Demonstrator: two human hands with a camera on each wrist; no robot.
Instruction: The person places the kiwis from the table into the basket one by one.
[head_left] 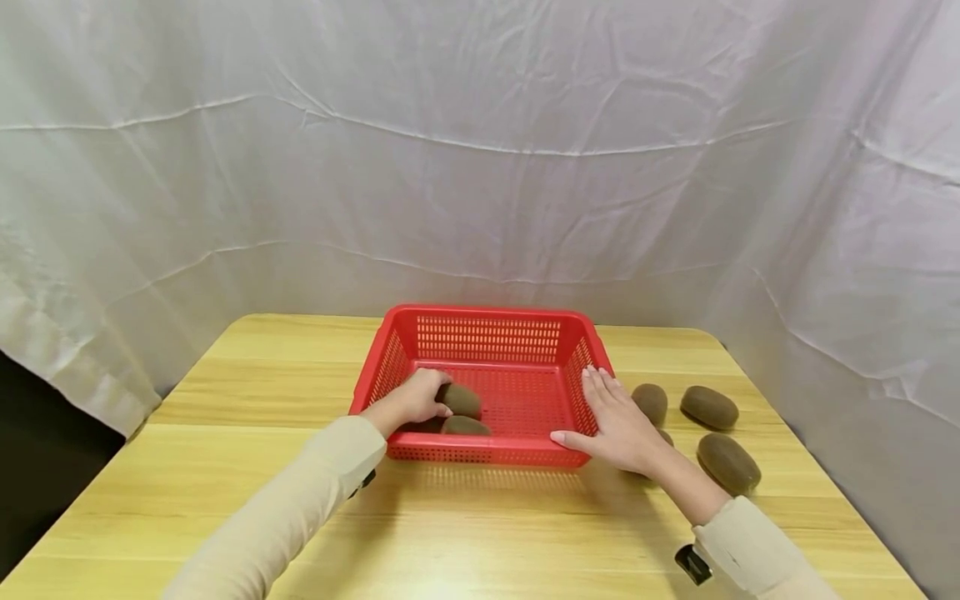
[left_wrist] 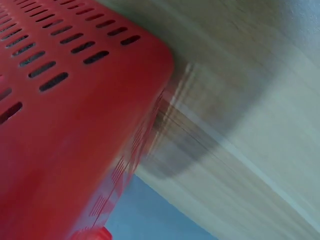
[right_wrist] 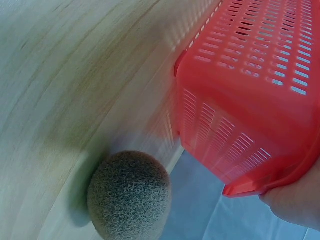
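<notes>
A red slotted plastic basket (head_left: 487, 311) stands on the wooden table, its wall (left_wrist: 85, 125) filling much of the left wrist view. Inside its front left corner, my left hand (head_left: 417, 398) grips a brown fuzzy kiwi (head_left: 462, 402), thumb on the near side. Another kiwi (head_left: 467, 426) lies just in front of it, partly hidden by the front rim; a third (head_left: 426, 426) shows dark beneath the hand. My right hand (head_left: 621, 421) rests on the basket's front right corner, fingers straight over the right rim and thumb along the front rim.
Right of the basket several kiwis lie on the table (head_left: 450, 533), among them an upper one (head_left: 709, 407), a lower one (head_left: 728, 463) and one beside the right hand (head_left: 650, 403). Others are partly hidden behind that hand. A pale curtain (head_left: 480, 208) hangs behind the table and along its sides.
</notes>
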